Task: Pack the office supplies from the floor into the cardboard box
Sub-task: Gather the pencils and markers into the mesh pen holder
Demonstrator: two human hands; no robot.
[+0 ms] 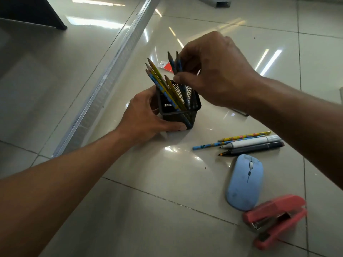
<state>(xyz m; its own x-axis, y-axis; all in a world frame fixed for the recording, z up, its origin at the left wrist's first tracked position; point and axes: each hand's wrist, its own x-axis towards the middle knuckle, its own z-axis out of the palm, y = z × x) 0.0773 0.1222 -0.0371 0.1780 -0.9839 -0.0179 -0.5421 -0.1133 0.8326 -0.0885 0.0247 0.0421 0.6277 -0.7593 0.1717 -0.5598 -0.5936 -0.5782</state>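
Observation:
A black mesh pencil holder (193, 104) stands on the tiled floor, tilted toward me. My left hand (146, 115) grips its left side and front corner. Several yellow and blue pencils (163, 84) lean out of it. My right hand (213, 71) pinches two dark blue pencils (176, 64) whose lower ends sit inside the holder. On the floor to the right lie two loose pencils (243, 136), a white marker (254, 140) and a grey marker (256, 148). No cardboard box is in view.
A light blue computer mouse (245, 182) and a pink stapler (276, 219) lie near the bottom right. A small red and white packet (167, 66) lies behind the holder. A long metal rail (104, 86) runs diagonally on the left. A dark furniture corner (31, 12) is top left.

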